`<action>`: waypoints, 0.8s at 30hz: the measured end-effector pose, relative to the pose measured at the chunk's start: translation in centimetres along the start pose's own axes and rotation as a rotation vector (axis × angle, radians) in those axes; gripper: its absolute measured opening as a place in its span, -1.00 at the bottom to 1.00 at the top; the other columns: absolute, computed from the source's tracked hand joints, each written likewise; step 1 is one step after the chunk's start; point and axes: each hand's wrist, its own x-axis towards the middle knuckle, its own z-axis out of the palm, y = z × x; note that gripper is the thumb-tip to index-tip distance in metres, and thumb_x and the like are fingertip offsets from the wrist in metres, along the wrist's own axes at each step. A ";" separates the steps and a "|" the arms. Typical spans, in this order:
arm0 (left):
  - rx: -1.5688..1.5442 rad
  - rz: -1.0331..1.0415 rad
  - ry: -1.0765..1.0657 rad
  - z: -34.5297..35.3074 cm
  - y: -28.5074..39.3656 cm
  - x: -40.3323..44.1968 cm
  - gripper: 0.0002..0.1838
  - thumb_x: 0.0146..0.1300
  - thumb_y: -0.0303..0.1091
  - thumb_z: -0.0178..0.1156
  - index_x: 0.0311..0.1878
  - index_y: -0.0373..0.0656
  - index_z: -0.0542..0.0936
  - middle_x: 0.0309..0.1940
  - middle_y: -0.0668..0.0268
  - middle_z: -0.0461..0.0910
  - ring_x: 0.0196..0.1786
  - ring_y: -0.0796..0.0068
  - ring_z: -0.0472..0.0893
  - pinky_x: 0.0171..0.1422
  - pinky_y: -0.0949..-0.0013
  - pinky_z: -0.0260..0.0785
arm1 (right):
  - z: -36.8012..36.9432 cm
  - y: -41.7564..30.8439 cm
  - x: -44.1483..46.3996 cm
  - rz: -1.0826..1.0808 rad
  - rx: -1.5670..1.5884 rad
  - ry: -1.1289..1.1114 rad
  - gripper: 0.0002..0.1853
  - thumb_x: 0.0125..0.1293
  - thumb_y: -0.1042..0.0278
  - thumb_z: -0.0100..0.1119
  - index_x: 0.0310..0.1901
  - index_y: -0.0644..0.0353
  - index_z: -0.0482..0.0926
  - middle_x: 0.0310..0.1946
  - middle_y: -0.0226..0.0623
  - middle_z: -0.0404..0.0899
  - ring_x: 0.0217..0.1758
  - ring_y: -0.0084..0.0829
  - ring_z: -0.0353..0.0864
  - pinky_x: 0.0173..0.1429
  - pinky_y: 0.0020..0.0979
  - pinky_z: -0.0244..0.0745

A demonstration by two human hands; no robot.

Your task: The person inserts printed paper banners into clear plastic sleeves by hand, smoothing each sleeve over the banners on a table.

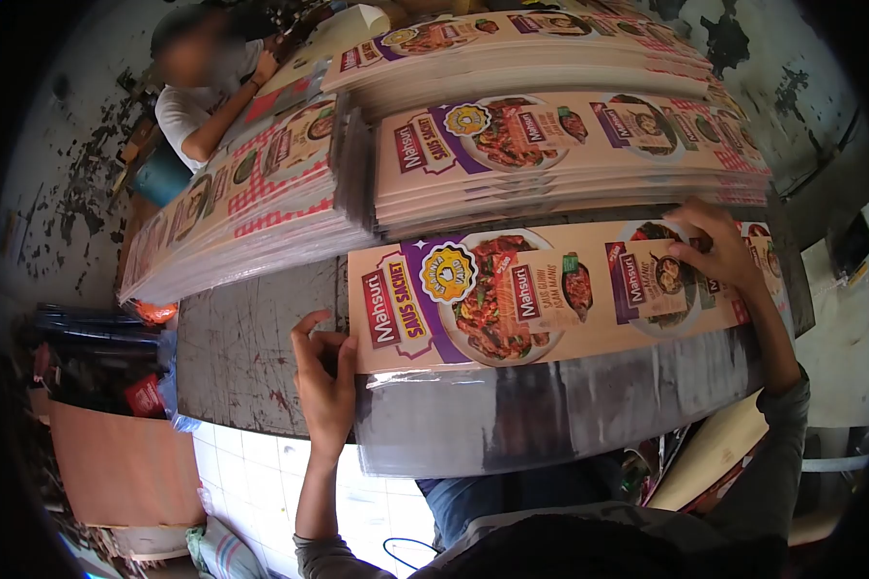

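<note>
A long printed sheet (579,333) with food pictures and Mahsuri lettering lies across the near part of the table. Clear plastic (550,410) extends from under its near side and hangs over the table edge. At the sheet's left end is my left hand (324,381), its thumb against the edge and its bent fingers apart from the thumb. My right hand (726,249) reaches over the right part of the sheet, thumb on the print and fingers spread near the far edge. Neither hand visibly grips anything.
Behind the sheet stands a stack of similar prints (570,164), with another stack (512,58) farther back. A third stack (251,203) lies angled at left on the dark scratched table (251,338). A co-worker (203,106) is at the far left. Brown board (126,463) stands below left.
</note>
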 end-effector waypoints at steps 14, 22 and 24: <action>0.133 0.046 0.042 0.3 0.2 -0.3 -0.84 0.25 -0.52 0.03 -0.10 -0.26 0.46 -0.51 0.20 0.53 -0.45 0.47 0.53 -0.35 0.44 0.36 | 0.0 -0.2 -0.1 -0.057 0.043 -0.002 -0.61 0.01 0.28 0.31 -0.15 0.31 0.50 -0.47 -0.23 0.42 -0.47 -0.38 0.42 -0.39 -0.42 0.32; 0.471 0.270 -0.073 -0.3 1.2 1.0 -0.58 0.18 -0.29 0.16 0.08 -0.26 0.39 0.09 -0.03 0.29 0.00 0.02 0.48 -0.05 0.20 0.41 | -0.6 -1.8 -1.9 -0.001 -0.277 -0.041 -0.50 0.09 0.10 0.26 0.03 0.17 0.48 -0.01 -0.14 0.33 0.00 -0.27 0.39 0.04 -0.31 0.35; 0.367 0.281 -0.256 -0.2 1.9 1.7 -0.35 0.11 -0.07 0.22 0.21 -0.19 0.29 0.20 -0.06 0.19 0.18 -0.10 0.32 0.17 0.04 0.28 | -2.0 -2.4 -2.9 0.080 -0.125 -0.045 -0.38 0.09 -0.13 0.17 0.13 0.07 0.42 0.16 -0.10 0.18 0.23 -0.16 0.19 0.25 -0.21 0.13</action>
